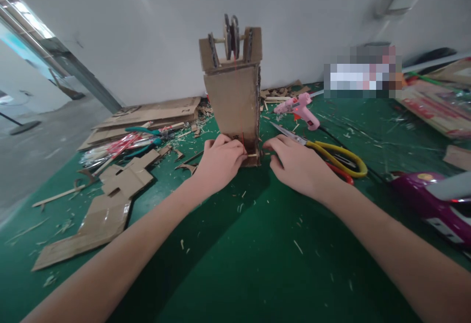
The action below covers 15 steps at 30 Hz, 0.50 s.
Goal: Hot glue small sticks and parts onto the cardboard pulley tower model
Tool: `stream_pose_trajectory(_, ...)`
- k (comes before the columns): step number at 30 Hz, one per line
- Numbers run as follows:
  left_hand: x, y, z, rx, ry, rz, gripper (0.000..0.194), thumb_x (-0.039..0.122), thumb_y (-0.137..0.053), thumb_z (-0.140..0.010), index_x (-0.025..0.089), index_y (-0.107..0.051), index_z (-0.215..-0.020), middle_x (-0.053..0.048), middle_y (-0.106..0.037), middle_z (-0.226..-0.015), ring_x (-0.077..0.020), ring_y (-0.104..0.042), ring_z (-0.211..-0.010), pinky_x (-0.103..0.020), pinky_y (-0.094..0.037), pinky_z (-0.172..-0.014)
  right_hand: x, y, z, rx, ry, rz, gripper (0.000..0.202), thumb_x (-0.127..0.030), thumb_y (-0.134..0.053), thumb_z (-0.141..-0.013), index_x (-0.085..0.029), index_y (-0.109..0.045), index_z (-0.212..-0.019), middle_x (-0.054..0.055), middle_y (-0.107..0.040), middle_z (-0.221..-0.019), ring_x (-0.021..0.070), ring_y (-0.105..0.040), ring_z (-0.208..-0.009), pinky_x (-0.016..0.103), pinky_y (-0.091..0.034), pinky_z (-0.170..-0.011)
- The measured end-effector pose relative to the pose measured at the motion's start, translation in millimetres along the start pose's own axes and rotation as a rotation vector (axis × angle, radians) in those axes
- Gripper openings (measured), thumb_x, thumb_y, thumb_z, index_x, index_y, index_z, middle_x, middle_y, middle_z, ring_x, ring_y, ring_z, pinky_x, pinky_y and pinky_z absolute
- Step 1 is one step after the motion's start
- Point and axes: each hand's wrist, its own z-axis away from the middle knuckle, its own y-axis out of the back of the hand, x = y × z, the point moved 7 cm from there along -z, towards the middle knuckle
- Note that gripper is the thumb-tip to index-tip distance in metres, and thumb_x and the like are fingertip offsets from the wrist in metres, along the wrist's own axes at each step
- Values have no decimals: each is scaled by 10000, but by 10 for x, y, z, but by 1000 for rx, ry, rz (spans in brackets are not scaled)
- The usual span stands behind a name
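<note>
Your left hand (221, 163) and right hand (296, 163) rest at the foot of the upright cardboard tower (235, 99), which stands on the green surface (239, 264). Your left fingers pinch a thin stick (253, 155) at the tower's base; your right fingertips touch the base from the other side, curled, gripping nothing that shows. A red thread (235, 92) runs down the tower's front from the spool (231, 37) cradled in its open top. Yellow-handled scissors (331, 153) lie just beside your right hand, a pink glue gun (300, 109) behind them.
</note>
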Motion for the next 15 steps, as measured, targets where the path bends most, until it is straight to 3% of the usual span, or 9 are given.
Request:
stream_pose_trajectory(9, -57, -1, -20, 78, 130, 90, 62, 197, -576, -828, 215, -609, -779, 31, -685, -902, -208, -513, -949, -385, -261, -749, 1, -4, 3, 25, 24, -33, 273, -129, -415, -838, -156, -555, -1071, 106, -599, -1085, 250, -572, -1011, 356, -470, -788)
stream_pose_trajectory(15, 13, 34, -17, 106, 92, -21, 93, 146, -561, -811, 195, -547, -733, 16, -663, -818, -207, -507, -934, -387, -258, -755, -9, -16, -4, 35, 53, -46, 274, -126, -418, -837, -148, -546, -1078, 109, -589, -1076, 253, -564, -1014, 367, -468, -815)
